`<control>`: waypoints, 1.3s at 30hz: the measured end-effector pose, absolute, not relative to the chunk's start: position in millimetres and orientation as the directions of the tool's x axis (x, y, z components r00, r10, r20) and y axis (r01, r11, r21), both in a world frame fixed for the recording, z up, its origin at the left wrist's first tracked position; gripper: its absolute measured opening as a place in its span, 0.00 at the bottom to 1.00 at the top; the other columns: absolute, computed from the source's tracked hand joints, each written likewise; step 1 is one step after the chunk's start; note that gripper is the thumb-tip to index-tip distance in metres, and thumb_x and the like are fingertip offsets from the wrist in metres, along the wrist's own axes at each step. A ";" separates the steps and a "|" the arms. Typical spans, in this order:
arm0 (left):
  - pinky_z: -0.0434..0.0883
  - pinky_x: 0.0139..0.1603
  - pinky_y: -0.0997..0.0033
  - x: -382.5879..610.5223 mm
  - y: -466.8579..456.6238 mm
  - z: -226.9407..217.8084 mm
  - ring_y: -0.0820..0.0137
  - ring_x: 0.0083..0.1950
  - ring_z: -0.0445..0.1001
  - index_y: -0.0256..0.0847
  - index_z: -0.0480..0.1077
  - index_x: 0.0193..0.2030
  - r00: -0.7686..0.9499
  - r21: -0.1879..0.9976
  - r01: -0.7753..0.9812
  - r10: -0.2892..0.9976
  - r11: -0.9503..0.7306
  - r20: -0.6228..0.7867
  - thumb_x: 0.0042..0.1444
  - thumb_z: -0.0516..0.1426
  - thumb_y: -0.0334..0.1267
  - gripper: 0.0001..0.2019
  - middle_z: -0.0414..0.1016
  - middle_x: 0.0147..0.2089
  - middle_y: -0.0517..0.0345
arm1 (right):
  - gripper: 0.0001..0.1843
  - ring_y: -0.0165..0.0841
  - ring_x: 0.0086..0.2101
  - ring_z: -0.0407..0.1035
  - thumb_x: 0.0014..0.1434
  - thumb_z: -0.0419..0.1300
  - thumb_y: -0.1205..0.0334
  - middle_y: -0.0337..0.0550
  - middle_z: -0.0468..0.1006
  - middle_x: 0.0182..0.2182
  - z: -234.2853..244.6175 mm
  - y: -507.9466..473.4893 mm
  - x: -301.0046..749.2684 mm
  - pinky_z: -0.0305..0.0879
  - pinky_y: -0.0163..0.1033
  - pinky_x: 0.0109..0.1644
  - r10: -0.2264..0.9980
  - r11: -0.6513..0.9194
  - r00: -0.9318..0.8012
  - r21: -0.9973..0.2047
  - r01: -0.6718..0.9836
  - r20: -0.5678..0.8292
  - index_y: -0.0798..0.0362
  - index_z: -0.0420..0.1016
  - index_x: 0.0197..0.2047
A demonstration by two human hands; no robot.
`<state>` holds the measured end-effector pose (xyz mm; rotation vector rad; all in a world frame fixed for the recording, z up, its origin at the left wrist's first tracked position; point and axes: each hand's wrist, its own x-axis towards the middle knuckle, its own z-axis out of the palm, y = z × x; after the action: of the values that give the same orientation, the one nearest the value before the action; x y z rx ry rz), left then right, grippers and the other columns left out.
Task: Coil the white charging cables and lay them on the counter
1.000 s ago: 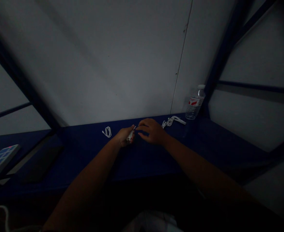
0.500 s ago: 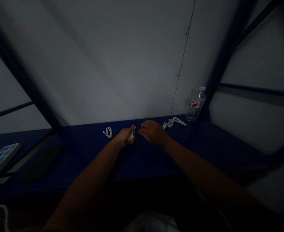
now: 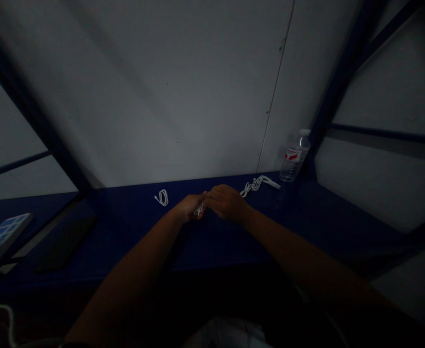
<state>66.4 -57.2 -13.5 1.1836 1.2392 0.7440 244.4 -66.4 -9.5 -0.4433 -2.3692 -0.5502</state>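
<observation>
My left hand [image 3: 190, 208] is closed round a bundled white cable [image 3: 199, 209] at the middle of a dark blue bench [image 3: 133, 227]. My right hand [image 3: 225, 202] meets it from the right, fingers curled and touching the same cable. To the left of my hands a small coiled white cable [image 3: 161, 197] lies on the bench. Off to the right, near the wall, a loose heap of white cables [image 3: 259, 183] rests.
A clear water bottle [image 3: 294, 155] with a red label stands at the back right corner against the grey wall. A dark flat tablet-like slab [image 3: 65, 244] lies at the left. A device with a blue lit screen [image 3: 4, 231] is at the far left edge.
My right hand drew a little away from the left, then came back and closed onto the cable. The left hand stayed in place holding it.
</observation>
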 end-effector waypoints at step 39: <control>0.55 0.15 0.78 65.1 -60.5 -9.6 0.76 0.13 0.59 0.38 0.63 0.28 0.322 0.912 0.133 0.853 0.388 -0.410 0.60 0.53 0.46 0.15 0.62 0.15 0.62 | 0.13 0.42 0.48 0.64 0.60 0.55 0.70 0.47 0.78 0.41 -4.2 -61.6 249.1 0.57 0.50 0.57 0.233 0.839 -0.759 0.269 0.473 0.607 0.53 0.77 0.45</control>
<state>65.1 -60.5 -9.6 1.0882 1.1636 0.6222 249.1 -61.6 -4.2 -0.5149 -2.4422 -0.5551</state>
